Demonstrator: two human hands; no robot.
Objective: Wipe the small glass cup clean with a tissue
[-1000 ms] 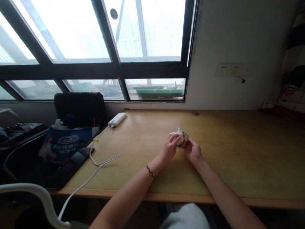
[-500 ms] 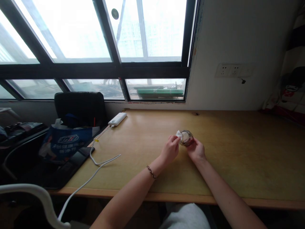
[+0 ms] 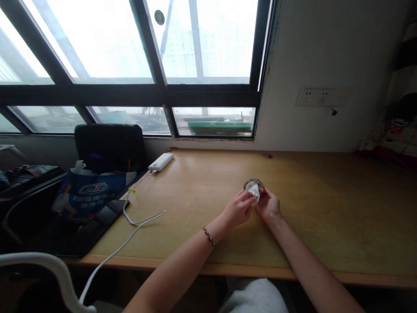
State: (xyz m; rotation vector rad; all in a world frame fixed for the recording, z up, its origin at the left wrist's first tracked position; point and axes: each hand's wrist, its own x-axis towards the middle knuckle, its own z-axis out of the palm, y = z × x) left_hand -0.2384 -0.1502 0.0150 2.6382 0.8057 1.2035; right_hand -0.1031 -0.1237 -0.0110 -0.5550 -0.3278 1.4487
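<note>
My left hand (image 3: 239, 208), with a braided bracelet on its wrist, pinches a crumpled white tissue (image 3: 255, 190). The tissue lies against the near side of the mouth of a round, see-through glass jar (image 3: 259, 184). My right hand (image 3: 269, 206) is closed around the jar's right and lower side, keeping it tilted with its opening towards me, over the table. Fingers and tissue cover part of the jar, so whether it is a jar or a cup is hard to tell.
The wooden table (image 3: 202, 243) has a white power bank (image 3: 161, 162) at its far left edge, with a white cable (image 3: 143, 222) looping over the left side. A blue bag (image 3: 93, 191) and a black chair (image 3: 110, 141) stand to the left. Windows and a wall socket (image 3: 314, 96) are behind.
My left hand has moved the tissue from the left edge of the jar's rim rightward and slightly down across its mouth. My right hand keeps its hold on the jar.
</note>
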